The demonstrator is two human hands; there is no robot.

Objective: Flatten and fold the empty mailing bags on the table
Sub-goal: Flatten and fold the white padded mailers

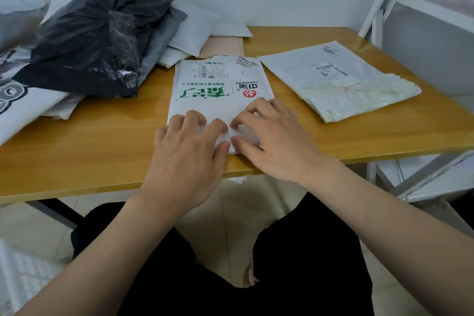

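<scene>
A white mailing bag with green and red print [218,87] lies flat in the middle of the wooden table [102,141], its near end at the table's front edge. My left hand [189,151] and my right hand [272,136] both rest on that near end, side by side, fingers bent and fingertips pressing the bag down. A second white bag with shipping labels [341,82] lies folded to the right. At the back left is a heap of bags: a crumpled black one [97,33], grey ones [159,41] and white padded ones [192,31].
A white bag with a black cartoon print [15,100] hangs over the table's left side. A flat tan envelope [223,46] lies behind the printed bag. A white metal rack [384,7] stands at the right. My dark-clad legs are under the front edge.
</scene>
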